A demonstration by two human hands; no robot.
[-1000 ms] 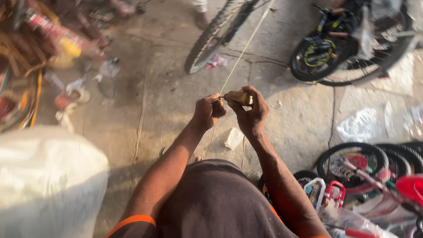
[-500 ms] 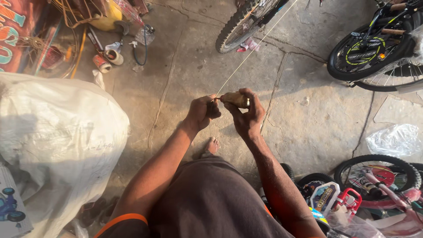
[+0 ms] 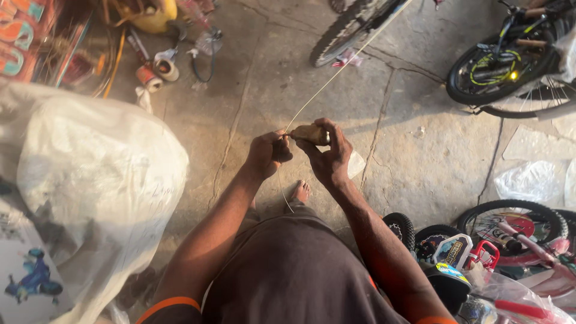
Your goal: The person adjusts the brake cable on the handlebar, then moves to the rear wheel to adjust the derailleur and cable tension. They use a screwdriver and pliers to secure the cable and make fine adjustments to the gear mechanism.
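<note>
Tech: Cord point(image 3: 336, 75) axis?
Lead: Runs straight from the hands up and right toward the wheel point(image 3: 354, 27), taut over the floor point(image 3: 420, 162).
Tech: Grip?
Lead: Left hand point(image 3: 268, 155) pinches the cord; right hand point(image 3: 327, 153) closes around a tan block point(image 3: 309, 133) touching it.
Tech: Room?
Lead: Sack point(image 3: 102, 180) left, bikes point(image 3: 510, 66) right, bare floor ahead

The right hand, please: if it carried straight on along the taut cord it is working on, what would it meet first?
Probably the bicycle wheel at the top; the thin cord runs from the right hand up towards it over bare concrete floor, though depth is unclear.
</note>
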